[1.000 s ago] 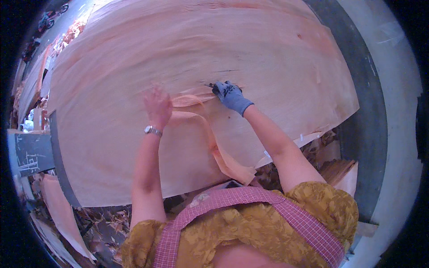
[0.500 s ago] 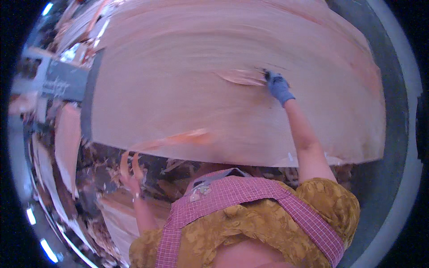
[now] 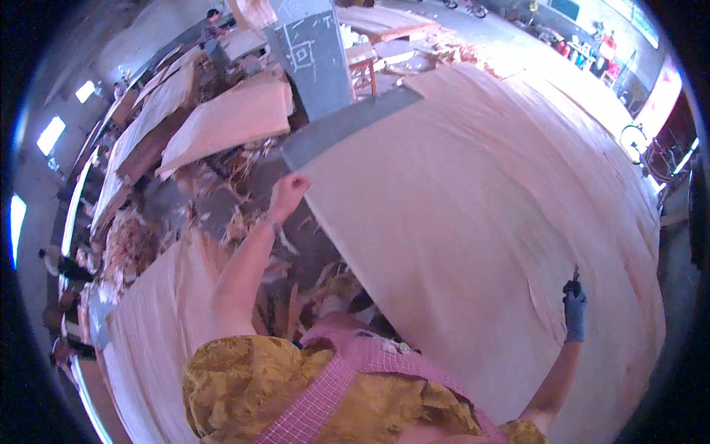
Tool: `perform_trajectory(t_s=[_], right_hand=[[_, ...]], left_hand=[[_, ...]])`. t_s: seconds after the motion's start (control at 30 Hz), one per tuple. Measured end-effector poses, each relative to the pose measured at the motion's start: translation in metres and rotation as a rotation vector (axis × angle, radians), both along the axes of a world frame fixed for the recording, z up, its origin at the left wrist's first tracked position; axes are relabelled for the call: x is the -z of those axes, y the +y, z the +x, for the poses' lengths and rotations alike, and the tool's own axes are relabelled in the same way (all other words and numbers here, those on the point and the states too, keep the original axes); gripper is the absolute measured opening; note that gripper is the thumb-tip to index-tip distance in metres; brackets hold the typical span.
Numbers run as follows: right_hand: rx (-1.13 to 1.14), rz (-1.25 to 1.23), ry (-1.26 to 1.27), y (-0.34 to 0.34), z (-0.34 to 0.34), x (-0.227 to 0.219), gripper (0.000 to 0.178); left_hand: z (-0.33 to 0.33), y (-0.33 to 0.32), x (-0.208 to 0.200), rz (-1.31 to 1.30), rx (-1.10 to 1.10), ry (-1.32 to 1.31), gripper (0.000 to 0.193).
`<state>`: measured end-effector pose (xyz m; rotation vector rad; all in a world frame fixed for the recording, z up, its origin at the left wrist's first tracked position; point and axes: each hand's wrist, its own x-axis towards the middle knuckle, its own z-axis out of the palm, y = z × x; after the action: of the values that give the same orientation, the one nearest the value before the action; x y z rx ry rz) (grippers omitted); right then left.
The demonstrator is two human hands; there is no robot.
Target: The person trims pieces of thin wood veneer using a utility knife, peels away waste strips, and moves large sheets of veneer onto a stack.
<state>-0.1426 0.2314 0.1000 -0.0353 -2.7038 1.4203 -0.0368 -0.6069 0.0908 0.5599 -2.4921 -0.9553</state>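
Observation:
A wide sheet of pale wood veneer lies in front of me, its surface rippled on the right. My right hand, in a blue-grey glove with dark fingertips, is closed around a small knife whose thin blade points away from me over the sheet. Beside that hand, a raised split edge shows in the veneer. Bare and curled into a loose fist, my left hand is by the sheet's left corner, above the scraps; nothing shows in it.
Torn veneer scraps litter the floor at left. More veneer stacks stand beyond, and another sheet lies at near left. A grey post with chalk marks rises past the far corner. People work at far left; a bicycle stands far right.
The view has swung, bringing the hall into sight. My left hand has gone from spread fingers near loose orange strips to a fist by the corner. The right hand still grips the knife.

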Motion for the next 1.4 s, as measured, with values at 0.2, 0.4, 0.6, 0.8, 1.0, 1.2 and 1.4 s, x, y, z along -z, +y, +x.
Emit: perform_trajectory(t_s=[0.2, 0.4, 0.6, 0.8, 1.0, 1.2, 1.4], right_hand=[[-0.103, -0.278, -0.048, -0.325, -0.043, -0.026, 0.029], [-0.54, 0.098, 0.633, -0.626, -0.144, -0.163, 0.02], [-0.432, -0.543, 0.517, -0.78, -0.235, -0.283, 0.021], [-0.317, -0.762, 0.361, -0.825, -0.232, -0.316, 0.016], [-0.388, -0.801, 0.314, -0.824, -0.224, -0.302, 0.018], [-0.283, -0.544, 0.843, -0.848, -0.215, -0.266, 0.014], [-0.292, -0.537, 0.795, -0.797, -0.177, -0.229, 0.019]], left_hand=[[-0.251, -0.077, -0.233, 0.52, 0.36, 0.473, 0.039], [-0.342, -0.118, -0.272, 0.695, 0.656, 0.406, 0.026], [-0.351, -0.119, -0.287, 0.659, 0.785, 0.381, 0.014], [-0.302, -0.138, -0.308, 0.641, 0.928, 0.288, 0.036], [-0.311, -0.147, -0.341, 0.807, 0.825, 0.154, 0.048], [-0.338, -0.124, -0.315, 0.767, 0.796, 0.335, 0.031], [-0.313, -0.072, -0.325, 1.101, 0.848, 0.263, 0.028]])
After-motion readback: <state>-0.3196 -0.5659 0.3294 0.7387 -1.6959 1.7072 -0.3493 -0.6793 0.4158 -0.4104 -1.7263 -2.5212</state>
